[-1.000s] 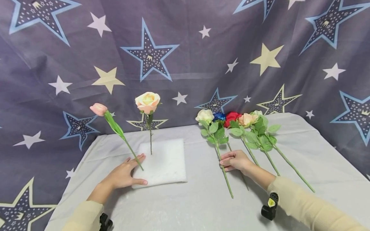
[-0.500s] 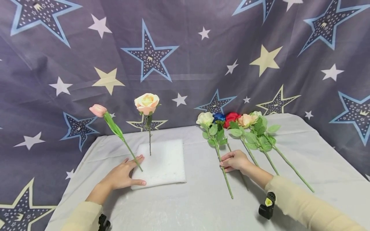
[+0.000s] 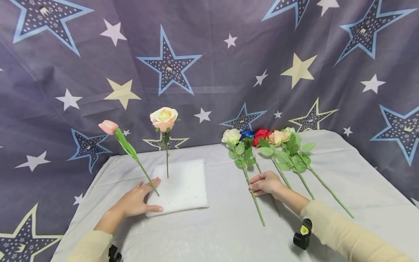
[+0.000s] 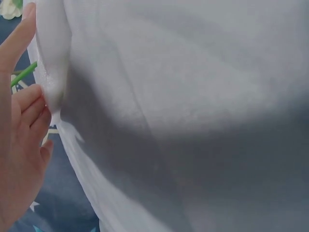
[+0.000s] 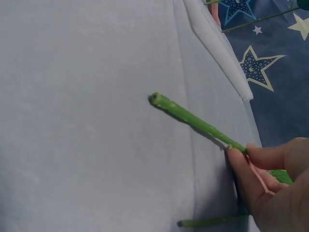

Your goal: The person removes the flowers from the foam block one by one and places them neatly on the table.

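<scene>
My left hand [image 3: 132, 202] rests on the left side of a white foam block [image 3: 188, 189], fingers and thumb spread. A pink tulip [image 3: 108, 127] stands tilted left in the block, its stem rising beside the fingers. Behind it, a peach rose [image 3: 164, 119] stands upright in the foam. On the right, my right hand [image 3: 266, 182] pinches the stem of a white rose [image 3: 231, 136] between thumb and fingers. The right wrist view shows the cut end of that green stem [image 5: 193, 121] close above the cloth.
Beside the white rose lie a blue rose [image 3: 247, 135], a red rose [image 3: 260, 137], another peach rose [image 3: 278, 138] and a pale rose, partly overlapping. A white cloth [image 3: 226, 225] covers the table. A starry curtain [image 3: 209, 80] hangs behind.
The foam block, with both standing flowers and my left hand, has shifted slightly left. My right hand keeps its pinch on the white rose's stem, nearly still.
</scene>
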Demonstrator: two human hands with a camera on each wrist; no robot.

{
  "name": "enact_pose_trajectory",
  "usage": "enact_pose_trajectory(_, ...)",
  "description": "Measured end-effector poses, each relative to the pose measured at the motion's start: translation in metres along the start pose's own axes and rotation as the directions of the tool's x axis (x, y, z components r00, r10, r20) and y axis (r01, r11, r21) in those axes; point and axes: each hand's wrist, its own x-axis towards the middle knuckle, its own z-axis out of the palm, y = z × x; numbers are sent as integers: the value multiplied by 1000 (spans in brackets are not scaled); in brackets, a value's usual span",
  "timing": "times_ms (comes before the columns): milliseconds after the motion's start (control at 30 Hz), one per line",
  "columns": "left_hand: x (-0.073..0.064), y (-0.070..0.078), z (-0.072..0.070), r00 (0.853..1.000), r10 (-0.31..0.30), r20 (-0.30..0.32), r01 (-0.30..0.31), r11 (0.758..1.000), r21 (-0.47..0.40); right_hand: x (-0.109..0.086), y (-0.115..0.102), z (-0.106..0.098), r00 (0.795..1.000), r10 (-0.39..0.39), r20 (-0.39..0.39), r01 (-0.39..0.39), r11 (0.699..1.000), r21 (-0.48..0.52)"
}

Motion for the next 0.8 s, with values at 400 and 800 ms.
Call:
enact_pose_trajectory(400,0,-1,5,1000,-5,-12,4,999,-32,2,-12,-1,999,9,-42,-12,998,-64)
enact_pose_trajectory(800,-1,0,4,1000,-8,-4,7,999,-42,4,-45,4,996,-42,-75,30,987,-160)
